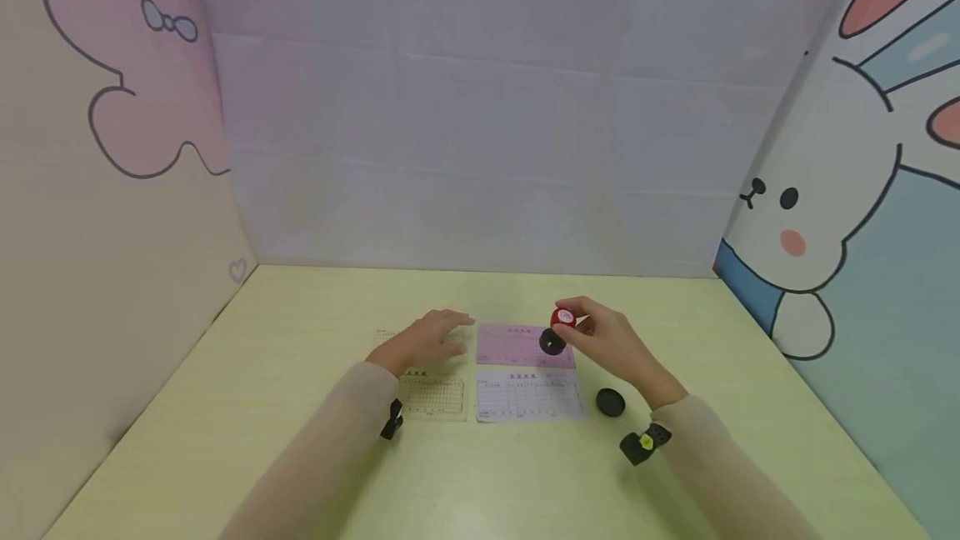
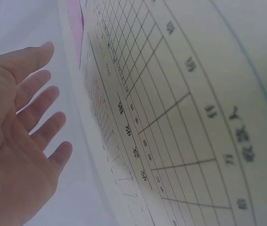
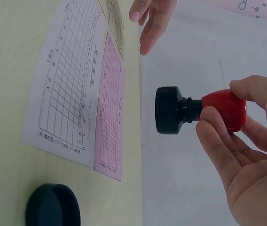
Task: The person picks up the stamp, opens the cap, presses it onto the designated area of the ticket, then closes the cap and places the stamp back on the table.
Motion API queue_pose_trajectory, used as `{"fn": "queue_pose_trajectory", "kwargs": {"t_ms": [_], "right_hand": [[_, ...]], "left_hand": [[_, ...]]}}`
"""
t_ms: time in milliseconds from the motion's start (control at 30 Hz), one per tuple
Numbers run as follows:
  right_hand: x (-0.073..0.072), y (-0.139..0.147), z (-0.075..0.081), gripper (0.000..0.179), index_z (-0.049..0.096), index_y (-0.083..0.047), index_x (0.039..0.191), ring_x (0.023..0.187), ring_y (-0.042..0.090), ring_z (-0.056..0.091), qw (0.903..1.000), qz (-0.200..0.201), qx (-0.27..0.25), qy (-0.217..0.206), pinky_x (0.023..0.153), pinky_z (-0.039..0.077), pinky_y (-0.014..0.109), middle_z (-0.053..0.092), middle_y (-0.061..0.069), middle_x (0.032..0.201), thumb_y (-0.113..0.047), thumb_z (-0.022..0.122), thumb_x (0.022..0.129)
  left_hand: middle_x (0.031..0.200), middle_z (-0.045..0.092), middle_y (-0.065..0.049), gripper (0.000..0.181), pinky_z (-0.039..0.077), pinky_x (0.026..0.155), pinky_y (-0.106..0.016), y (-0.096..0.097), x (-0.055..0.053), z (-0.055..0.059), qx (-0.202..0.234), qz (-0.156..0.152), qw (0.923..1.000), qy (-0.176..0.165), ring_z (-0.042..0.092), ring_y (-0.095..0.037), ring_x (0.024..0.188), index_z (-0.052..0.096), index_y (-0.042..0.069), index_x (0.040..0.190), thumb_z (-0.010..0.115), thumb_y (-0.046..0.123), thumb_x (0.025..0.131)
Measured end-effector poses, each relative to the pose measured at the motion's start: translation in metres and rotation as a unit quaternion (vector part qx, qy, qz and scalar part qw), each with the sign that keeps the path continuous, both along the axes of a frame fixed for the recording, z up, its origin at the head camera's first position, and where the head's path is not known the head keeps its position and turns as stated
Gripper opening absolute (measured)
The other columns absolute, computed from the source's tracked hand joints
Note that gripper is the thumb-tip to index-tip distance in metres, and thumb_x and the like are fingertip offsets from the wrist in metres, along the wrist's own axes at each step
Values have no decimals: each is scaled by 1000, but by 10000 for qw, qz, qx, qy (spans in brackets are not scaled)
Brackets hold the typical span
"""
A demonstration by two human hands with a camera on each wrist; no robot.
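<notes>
My right hand (image 1: 606, 344) grips a stamp by its red handle (image 3: 223, 109), with the black stamp head (image 3: 168, 110) held over the pink form (image 1: 510, 346). The handle lies between the thumb and the curled fingers. On the left, my left hand (image 1: 429, 340) is spread above the yellowish forms (image 1: 435, 397), its fingers (image 2: 39, 113) loosely extended and the palm bare. A white form (image 1: 528, 396) lies just in front of the pink one. Beside it, under the right forearm, sits a round black cap (image 1: 611, 402), open side up in the right wrist view.
The forms lie in a two-by-two group on a pale yellow table (image 1: 480, 482). A white sheet wall (image 1: 480, 107) closes off the back. Side walls with cartoon animals, a pink one and a rabbit (image 1: 806, 207), flank the table.
</notes>
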State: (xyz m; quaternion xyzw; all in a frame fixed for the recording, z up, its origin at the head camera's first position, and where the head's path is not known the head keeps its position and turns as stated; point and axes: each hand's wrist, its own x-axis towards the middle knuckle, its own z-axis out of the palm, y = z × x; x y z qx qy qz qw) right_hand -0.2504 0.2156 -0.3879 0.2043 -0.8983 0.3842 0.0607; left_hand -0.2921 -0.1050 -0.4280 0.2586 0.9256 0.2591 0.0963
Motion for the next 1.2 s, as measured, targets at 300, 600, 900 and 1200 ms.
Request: {"fn": "queue_pose_trajectory", "kwargs": {"t_ms": [300,600,900,1200], "right_hand": [[2,8,-1,43,62,-9,131,82,14,65,9999,-36,-90,-61,73,55,34,70,3,110,-27,73,94],[5,12,-3,42,63,-9,131,82,13,65,9999,-24,-86,-110,74,55,33,70,2,109,-26,73,94],[6,15,-3,44,61,-8,133,85,15,65,9997,-134,-51,-217,76,55,35,69,5,112,-26,73,95],[4,20,-6,44,61,-9,133,85,15,65,9994,-122,3,-327,75,54,35,70,3,111,-28,71,96]], "left_hand": [[150,47,-13,45,28,117,-49,18,-5,-3,-7,-316,9995,35,39,-33,141,48,4,147,53,16,104],[148,49,-14,49,29,117,-47,27,-9,-12,-335,-404,9986,100,43,-31,138,46,4,149,53,19,103],[150,47,-15,51,28,118,-46,31,-9,-13,-773,-480,9954,291,42,-32,139,47,2,147,57,24,102],[159,33,-14,57,16,121,-45,32,-6,-12,-966,-419,9942,203,25,-33,148,40,2,152,56,28,104]]}}
